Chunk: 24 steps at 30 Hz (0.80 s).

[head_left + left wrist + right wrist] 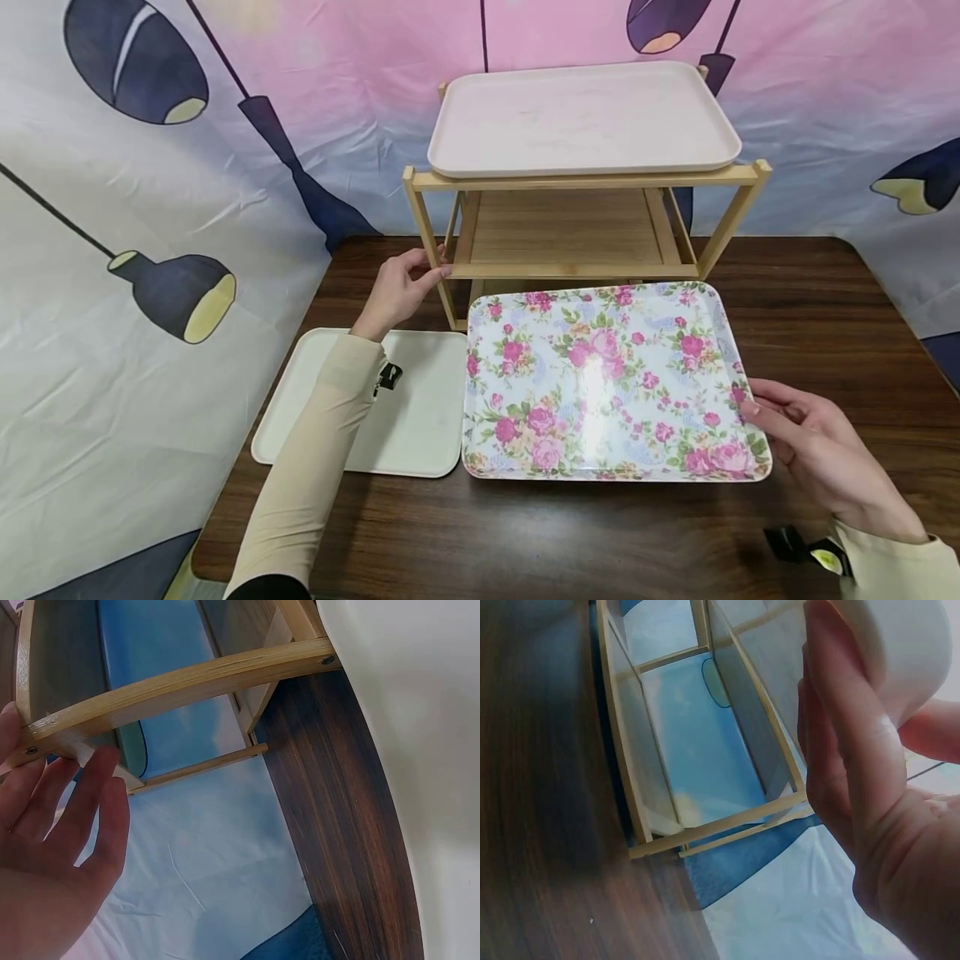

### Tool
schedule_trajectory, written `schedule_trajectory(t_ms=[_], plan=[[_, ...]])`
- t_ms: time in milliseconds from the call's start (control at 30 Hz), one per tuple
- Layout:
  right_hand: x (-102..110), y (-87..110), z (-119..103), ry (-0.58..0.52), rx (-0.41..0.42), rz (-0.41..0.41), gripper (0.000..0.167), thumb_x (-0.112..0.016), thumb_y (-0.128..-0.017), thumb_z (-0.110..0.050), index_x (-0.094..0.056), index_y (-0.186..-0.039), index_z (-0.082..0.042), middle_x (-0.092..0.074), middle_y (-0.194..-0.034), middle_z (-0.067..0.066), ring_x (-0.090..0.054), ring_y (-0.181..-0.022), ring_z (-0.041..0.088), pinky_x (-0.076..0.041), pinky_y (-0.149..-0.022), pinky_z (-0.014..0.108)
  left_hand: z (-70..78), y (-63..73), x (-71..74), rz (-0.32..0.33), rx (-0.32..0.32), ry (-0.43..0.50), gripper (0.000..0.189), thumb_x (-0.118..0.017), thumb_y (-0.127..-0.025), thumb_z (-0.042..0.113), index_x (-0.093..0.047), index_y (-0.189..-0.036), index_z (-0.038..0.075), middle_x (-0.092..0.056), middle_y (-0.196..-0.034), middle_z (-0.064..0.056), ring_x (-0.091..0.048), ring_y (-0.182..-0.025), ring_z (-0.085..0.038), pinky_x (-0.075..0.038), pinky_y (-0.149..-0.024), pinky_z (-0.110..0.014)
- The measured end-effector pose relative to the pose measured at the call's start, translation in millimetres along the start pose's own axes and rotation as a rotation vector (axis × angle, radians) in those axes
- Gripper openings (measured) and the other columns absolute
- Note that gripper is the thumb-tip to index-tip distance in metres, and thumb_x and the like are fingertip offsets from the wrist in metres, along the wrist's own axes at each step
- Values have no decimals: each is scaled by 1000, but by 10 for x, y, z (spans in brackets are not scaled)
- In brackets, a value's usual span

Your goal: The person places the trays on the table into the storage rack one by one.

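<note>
A wooden shelf rack [573, 271] stands at the back of the table, and my left hand [399, 292] grips its left front post beside the middle shelf. In the left wrist view, the fingers [75, 802] reach around the rack's corner. My right hand [821, 446] pinches the right edge of a floral tray [600, 375], thumb on top and fingers underneath. That tray is held in front of the rack, over the table. In the right wrist view the tray's pale underside [911, 652] shows above the right hand.
A pinkish-white tray [585, 121] lies on the rack's top. A cream tray [408, 417] rests on the dark wooden table [570, 533] at the left, under my left forearm. Behind hangs a printed cloth [375, 125] with lamp shapes.
</note>
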State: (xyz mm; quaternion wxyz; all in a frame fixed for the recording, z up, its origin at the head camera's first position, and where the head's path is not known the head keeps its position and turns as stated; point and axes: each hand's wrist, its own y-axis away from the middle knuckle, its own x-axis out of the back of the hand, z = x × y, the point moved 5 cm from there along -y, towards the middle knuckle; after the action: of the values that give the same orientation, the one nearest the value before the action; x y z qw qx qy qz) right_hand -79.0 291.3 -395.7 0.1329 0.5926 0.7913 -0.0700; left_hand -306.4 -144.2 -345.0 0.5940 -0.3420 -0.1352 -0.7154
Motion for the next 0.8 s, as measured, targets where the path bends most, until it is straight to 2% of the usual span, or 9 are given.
schedule_trajectory(t_ms=[267,500,800], plan=[[-62,-124,-90,-4,13,21,39,-34,-102,3,-53,-132,-13,-70,-115,5,-69,-98,14,-57,-71,29,1,2,17,-1,-12,-7,30,-64,-93,25,-69,-116,6,-69,-117,-14,-57,-121,-28,-41,-104,-44],[-143,-299,-178,-67,63,43,37,-36,-101,5,-58,-128,-7,-72,-110,6,-70,-94,13,-57,-70,27,-19,-2,25,-4,-12,5,31,-64,-94,24,-68,-119,6,-68,-118,-15,-55,-123,-28,-40,-105,-44],[-146,-521,-289,-110,30,80,32,-41,-101,0,-62,-124,-8,-72,-108,5,-71,-91,14,-58,-70,27,-13,0,32,0,-26,-5,34,-64,-93,26,-66,-122,8,-68,-120,-14,-57,-120,-29,-43,-101,-44]])
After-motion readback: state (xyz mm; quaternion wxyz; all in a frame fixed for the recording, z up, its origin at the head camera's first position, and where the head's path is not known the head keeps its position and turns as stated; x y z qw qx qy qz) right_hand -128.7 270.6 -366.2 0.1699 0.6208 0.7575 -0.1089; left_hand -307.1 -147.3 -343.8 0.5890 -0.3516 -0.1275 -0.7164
